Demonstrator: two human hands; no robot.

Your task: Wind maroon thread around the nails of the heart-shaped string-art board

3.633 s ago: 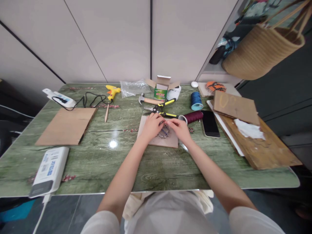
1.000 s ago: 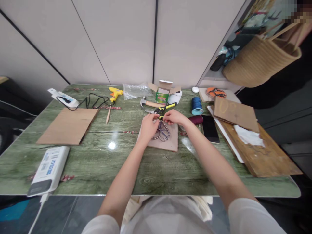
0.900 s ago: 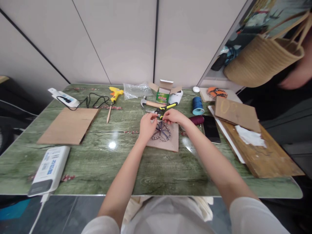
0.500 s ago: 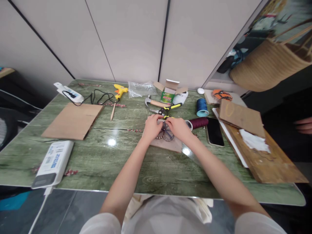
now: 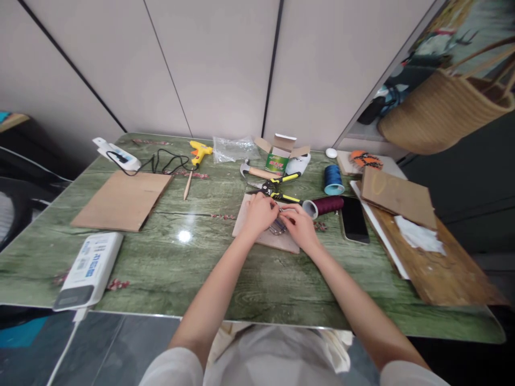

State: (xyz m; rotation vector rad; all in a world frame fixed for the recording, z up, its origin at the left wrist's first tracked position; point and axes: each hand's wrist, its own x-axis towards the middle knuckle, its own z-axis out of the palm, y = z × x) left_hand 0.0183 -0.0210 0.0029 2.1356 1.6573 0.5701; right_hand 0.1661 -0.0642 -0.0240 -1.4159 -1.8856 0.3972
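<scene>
On a green wood-patterned tabletop (image 5: 161, 268), the left hand (image 5: 259, 213) and right hand (image 5: 300, 228) sit close together over a wire frame (image 5: 277, 229) on a tan board (image 5: 251, 231); any grip is hidden. Just beyond lie yellow-handled snips (image 5: 273, 187) and a maroon thread spool (image 5: 328, 205).
</scene>
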